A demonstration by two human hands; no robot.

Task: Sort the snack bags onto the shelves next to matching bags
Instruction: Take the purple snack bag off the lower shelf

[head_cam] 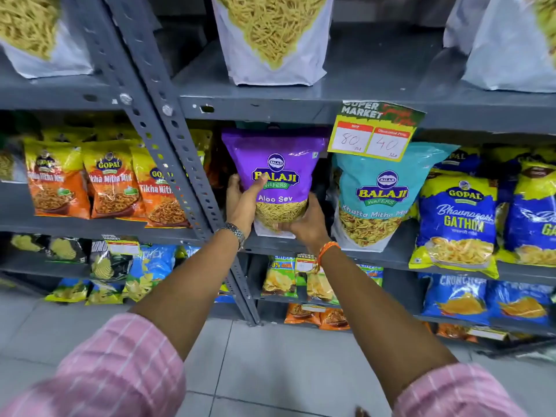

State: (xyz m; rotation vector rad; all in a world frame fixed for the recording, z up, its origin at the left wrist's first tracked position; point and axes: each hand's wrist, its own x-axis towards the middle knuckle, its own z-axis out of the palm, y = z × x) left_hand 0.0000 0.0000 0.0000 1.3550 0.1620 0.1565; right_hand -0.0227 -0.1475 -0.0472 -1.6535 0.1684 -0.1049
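Right now we hold a glossy purple "Balaji Wafers Aloo Sev" snack bag (275, 179) upright with both hands on the middle grey metal shelf (394, 255) of the right-hand rack. Our left hand (242, 203) wraps the bag's left edge, thumb across the front just under the logo and the other fingers hidden behind the bag. Our right hand (304, 224) cups the lower right corner, its fingers (281, 227) curled closed under the bag's clear window of thin yellow sev. The bag's bottom edge sits at the front lip of the shelf; we cannot tell whether it rests there or hangs in our grip.

Just beside it on the right stands a teal "Balaji Wafers Khatta Mitha Mix" bag (379, 197), close to the purple one but with a dark gap between them. A yellow and green paper price tag (376, 130) hangs from the shelf edge above, overlapping the teal bag's top. Further right lean blue and yellow "Gopal Bhavnagari Gathiya" bags (458, 218).

On the left rack, past the perforated grey upright post (168, 152), stand orange and yellow "Gopal Tikha Mitha Mix" bags (111, 182). A metal watch band (236, 231) circles our left wrist, an orange thread bracelet (326, 251) our right, and pink striped sleeves (120, 371) are rolled at the elbows.
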